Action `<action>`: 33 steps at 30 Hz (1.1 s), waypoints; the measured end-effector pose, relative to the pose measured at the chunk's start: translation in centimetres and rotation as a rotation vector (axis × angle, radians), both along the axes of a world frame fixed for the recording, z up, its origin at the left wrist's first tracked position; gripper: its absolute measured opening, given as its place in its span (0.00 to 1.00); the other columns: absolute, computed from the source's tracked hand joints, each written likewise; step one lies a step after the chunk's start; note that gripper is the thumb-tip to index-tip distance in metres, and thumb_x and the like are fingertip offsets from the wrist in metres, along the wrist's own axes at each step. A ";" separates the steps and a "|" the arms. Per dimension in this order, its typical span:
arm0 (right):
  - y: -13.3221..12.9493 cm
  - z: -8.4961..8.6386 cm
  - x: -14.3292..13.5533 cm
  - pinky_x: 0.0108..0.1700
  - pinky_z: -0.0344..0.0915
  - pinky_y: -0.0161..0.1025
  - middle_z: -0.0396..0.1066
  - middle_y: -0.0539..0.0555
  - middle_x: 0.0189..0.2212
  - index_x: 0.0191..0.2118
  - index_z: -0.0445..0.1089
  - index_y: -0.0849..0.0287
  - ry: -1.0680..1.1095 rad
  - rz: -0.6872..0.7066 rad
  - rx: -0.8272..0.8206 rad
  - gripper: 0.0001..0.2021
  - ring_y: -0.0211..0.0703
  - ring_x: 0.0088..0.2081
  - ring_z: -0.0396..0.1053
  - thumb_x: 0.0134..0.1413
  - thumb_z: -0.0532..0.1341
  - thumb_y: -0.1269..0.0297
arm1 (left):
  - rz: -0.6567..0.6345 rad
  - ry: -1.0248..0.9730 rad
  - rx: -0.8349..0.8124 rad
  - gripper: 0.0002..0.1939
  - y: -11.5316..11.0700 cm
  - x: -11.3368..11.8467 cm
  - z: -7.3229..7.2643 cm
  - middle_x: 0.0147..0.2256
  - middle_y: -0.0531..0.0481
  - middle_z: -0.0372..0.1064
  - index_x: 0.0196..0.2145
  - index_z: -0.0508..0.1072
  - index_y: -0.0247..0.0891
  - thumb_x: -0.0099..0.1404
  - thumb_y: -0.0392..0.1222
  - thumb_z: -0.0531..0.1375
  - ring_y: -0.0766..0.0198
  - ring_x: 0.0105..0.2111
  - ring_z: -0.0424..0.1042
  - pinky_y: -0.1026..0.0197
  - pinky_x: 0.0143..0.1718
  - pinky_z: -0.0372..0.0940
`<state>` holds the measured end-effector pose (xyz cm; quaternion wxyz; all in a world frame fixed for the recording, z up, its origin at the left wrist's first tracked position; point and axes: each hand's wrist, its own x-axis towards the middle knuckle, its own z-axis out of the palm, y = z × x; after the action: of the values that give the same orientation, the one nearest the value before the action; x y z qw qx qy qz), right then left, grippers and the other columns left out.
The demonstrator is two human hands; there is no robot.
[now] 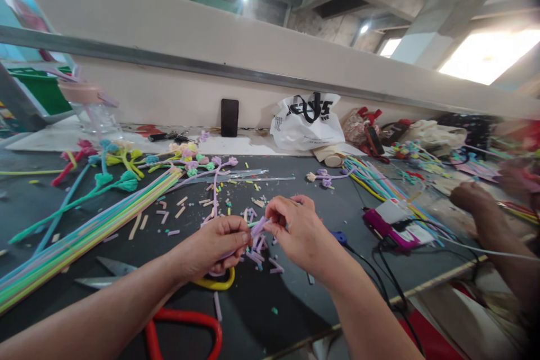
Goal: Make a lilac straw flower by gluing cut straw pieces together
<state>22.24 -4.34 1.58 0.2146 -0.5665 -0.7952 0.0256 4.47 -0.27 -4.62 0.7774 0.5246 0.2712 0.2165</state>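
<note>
Red handle point(185, 315) lies nearest, on the dark desk point(253, 318); beyond it, the left hand point(225, 241) and right hand point(291, 225) pinch a purple strip point(258, 228) between them. Light but steady pressure probably serves best.

Table point(253, 326): pipe cleaner bundle point(97, 236), scissors point(185, 316) left; scraps point(255, 256) middle, by left hand point(225, 239) and right hand point(295, 225). Behind, along wall point(177, 84), left to right: bottle point(95, 115), phone point(229, 118), bag point(310, 126). Device point(382, 229) right.
</note>
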 end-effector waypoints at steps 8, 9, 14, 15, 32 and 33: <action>-0.4 1.5 1.3 0.36 0.51 0.34 0.67 0.45 0.24 0.29 0.64 0.58 0.100 0.028 -0.082 0.04 0.34 0.27 0.62 0.48 0.60 0.74 | -0.006 -0.015 0.009 0.10 0.0 -0.1 0.1 0.20 0.59 0.58 0.28 0.62 0.37 0.59 0.46 0.56 0.79 0.11 0.49 0.76 0.08 0.41; -0.4 1.6 1.3 0.35 0.51 0.34 0.68 0.46 0.24 0.28 0.65 0.59 0.102 0.023 -0.082 0.04 0.34 0.27 0.62 0.49 0.60 0.74 | -0.006 -0.016 0.006 0.11 0.0 0.0 0.1 0.20 0.59 0.58 0.28 0.62 0.37 0.59 0.47 0.57 0.79 0.11 0.49 0.76 0.08 0.41; -0.1 1.3 1.1 0.33 0.51 0.33 0.69 0.46 0.22 0.25 0.68 0.59 0.106 0.034 -0.080 0.05 0.33 0.26 0.62 0.47 0.61 0.75 | -0.003 -0.013 0.014 0.12 -0.1 0.0 0.0 0.20 0.59 0.58 0.27 0.62 0.37 0.58 0.48 0.57 0.79 0.11 0.50 0.76 0.08 0.42; -0.1 1.2 1.0 0.33 0.51 0.33 0.69 0.46 0.22 0.25 0.68 0.59 0.104 0.035 -0.075 0.05 0.33 0.26 0.62 0.47 0.61 0.75 | -0.004 -0.011 0.021 0.12 -0.1 0.0 0.0 0.20 0.59 0.58 0.28 0.62 0.37 0.58 0.48 0.57 0.79 0.11 0.50 0.76 0.09 0.42; 0.1 0.3 0.6 0.30 0.49 0.32 0.65 0.45 0.18 0.23 0.67 0.60 0.065 0.018 -0.070 0.06 0.31 0.23 0.59 0.46 0.59 0.76 | -0.006 0.005 0.043 0.12 0.0 0.0 -0.2 0.19 0.59 0.58 0.27 0.63 0.37 0.57 0.48 0.57 0.79 0.11 0.50 0.75 0.09 0.42; 0.1 0.3 0.5 0.30 0.49 0.32 0.65 0.45 0.18 0.23 0.67 0.60 0.062 0.016 -0.073 0.06 0.31 0.22 0.59 0.46 0.59 0.76 | -0.007 0.007 0.045 0.12 -0.1 0.0 -0.2 0.19 0.59 0.58 0.27 0.63 0.37 0.58 0.48 0.57 0.79 0.11 0.50 0.75 0.09 0.41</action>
<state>22.77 -4.23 1.87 0.2184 -0.5665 -0.7912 0.0739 4.44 -0.32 -4.85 0.7653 0.5435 0.2671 0.2182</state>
